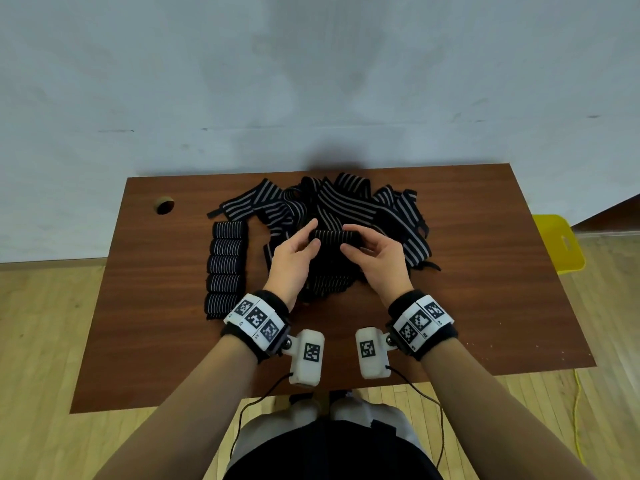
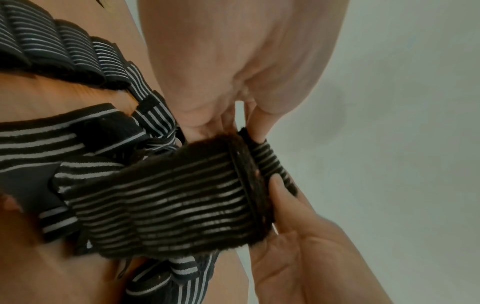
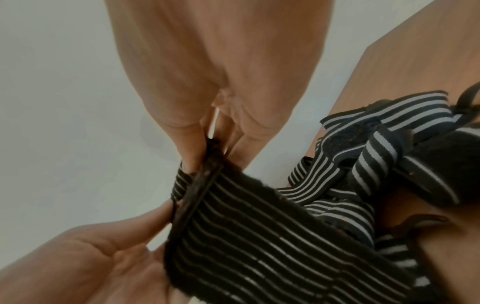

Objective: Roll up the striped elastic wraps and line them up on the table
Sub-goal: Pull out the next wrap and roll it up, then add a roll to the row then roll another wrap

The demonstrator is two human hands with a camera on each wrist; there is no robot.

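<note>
Striped elastic wrap (image 1: 331, 237) being rolled above table (image 1: 485, 289) centre, left hand (image 1: 294, 252) and right hand (image 1: 375, 252) pinching its 2 ends; loose wraps (image 1: 346, 202) heaped at 12 o'clock, 5 finished rolls (image 1: 225, 268) lining up at 9 o'clock. Left wrist: fingers (image 2: 280, 191) gripping roll edge, tail trailing towards 8 o'clock. Right wrist: fingertips (image 3: 192, 144) clamping roll, tail running towards 5 o'clock.

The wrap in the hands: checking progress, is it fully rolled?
Partly rolled: the wrap has a roll at its top, its tail hanging unrolled.
</note>
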